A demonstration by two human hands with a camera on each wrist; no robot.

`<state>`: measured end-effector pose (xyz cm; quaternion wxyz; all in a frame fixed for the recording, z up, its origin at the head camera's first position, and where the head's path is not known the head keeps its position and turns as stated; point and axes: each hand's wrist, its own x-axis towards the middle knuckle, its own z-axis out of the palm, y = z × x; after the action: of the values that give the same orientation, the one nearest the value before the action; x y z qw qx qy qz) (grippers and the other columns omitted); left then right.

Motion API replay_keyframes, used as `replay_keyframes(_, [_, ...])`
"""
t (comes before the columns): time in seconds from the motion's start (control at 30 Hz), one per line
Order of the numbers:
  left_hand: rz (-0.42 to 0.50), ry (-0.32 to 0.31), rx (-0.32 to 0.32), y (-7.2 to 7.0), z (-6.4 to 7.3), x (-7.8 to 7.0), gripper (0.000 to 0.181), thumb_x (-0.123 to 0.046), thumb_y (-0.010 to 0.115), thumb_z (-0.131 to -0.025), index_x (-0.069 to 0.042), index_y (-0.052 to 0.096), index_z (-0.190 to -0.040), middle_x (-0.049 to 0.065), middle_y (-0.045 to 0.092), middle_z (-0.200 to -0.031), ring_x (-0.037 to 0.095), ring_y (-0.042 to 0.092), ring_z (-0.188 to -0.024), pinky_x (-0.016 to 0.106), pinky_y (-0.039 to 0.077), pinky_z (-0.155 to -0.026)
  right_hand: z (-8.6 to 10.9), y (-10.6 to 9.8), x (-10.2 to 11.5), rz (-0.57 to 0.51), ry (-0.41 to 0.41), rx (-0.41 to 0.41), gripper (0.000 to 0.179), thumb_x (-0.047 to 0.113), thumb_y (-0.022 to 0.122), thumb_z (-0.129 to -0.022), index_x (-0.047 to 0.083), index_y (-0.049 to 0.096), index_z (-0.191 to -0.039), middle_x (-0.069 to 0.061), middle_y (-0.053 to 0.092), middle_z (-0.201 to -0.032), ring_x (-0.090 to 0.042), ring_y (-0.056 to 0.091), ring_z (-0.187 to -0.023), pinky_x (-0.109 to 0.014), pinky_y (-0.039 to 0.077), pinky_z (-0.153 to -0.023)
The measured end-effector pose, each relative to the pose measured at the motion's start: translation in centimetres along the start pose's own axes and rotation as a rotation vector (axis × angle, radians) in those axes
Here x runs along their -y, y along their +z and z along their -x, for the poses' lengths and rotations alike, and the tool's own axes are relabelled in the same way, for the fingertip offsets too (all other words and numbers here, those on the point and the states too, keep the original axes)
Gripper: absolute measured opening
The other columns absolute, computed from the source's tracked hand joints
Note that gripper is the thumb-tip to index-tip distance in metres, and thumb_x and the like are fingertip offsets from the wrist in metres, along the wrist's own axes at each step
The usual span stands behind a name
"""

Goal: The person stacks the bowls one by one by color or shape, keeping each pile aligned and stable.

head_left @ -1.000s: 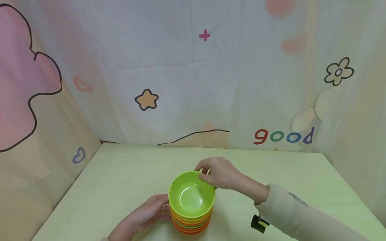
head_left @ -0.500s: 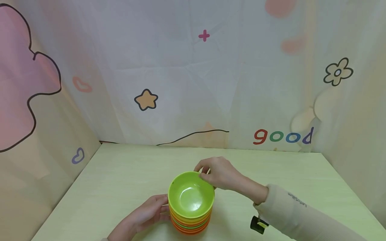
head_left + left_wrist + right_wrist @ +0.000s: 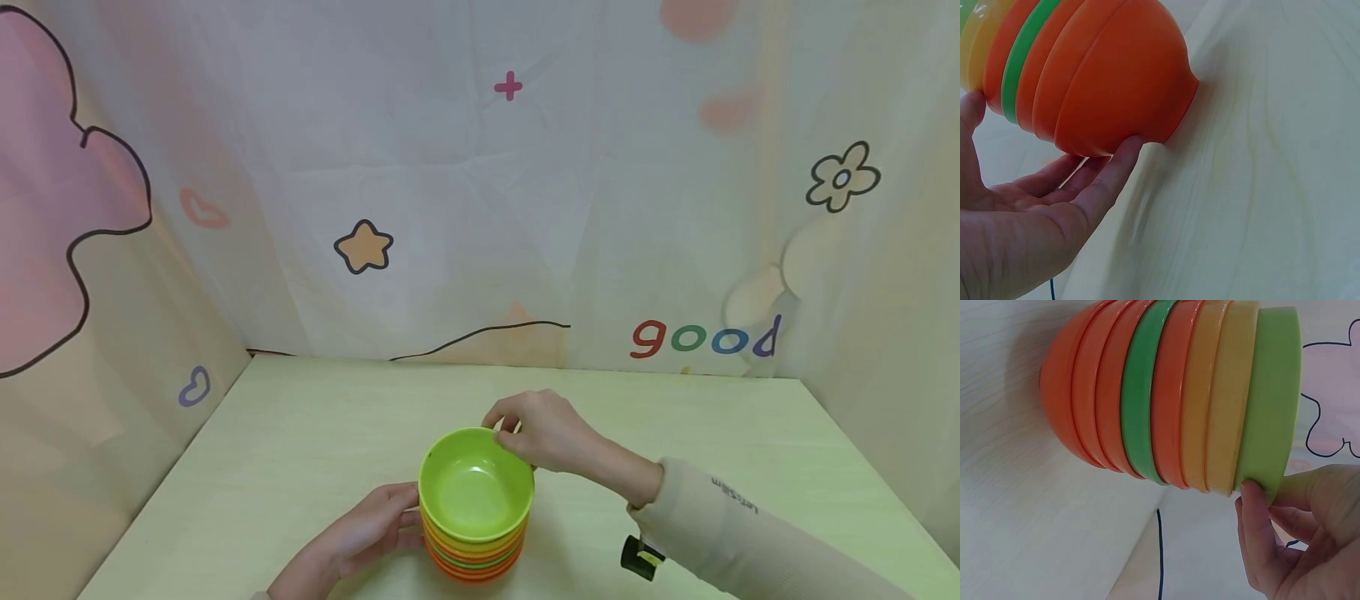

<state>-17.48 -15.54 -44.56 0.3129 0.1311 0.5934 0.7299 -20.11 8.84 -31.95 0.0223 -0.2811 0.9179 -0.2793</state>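
Note:
A stack of nested bowls stands upright near the table's front edge. On top is a lime green bowl (image 3: 476, 487), its inside facing up. Under it come yellow bowls (image 3: 1234, 394), orange bowls (image 3: 1122, 81) and one darker green bowl (image 3: 1141, 394). My right hand (image 3: 551, 433) pinches the lime green bowl's rim at the far right, thumb inside and fingers outside. On the left side of the stack, my left hand (image 3: 367, 529) rests with extended fingers against a low orange bowl (image 3: 1085, 125) and its thumb near a yellow rim.
The pale table (image 3: 322, 433) runs back to a printed cloth backdrop (image 3: 420, 167), with cloth on both sides too. A small black device (image 3: 642, 558) hangs at the right sleeve (image 3: 720, 517).
Hardly anything differs. Both hands keep their places on the stack; the right sleeve has shifted very slightly left.

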Motion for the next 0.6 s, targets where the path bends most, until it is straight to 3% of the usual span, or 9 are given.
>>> replay_keyframes(0.6, [-0.005,0.000,0.011,-0.17,-0.16,0.13,0.043,-0.031,0.045,-0.096,0.001,0.053,-0.123,0.003,0.060,-0.112,0.017,0.059,-0.103,0.039,0.051,-0.087,-0.04,-0.07,0.01,0.056,-0.035,-0.031,0.015,0.005,0.063,-0.080,0.012,0.071,-0.090,0.000,0.064,-0.070,-0.002,0.050,-0.048,-0.018,0.042,-0.044])
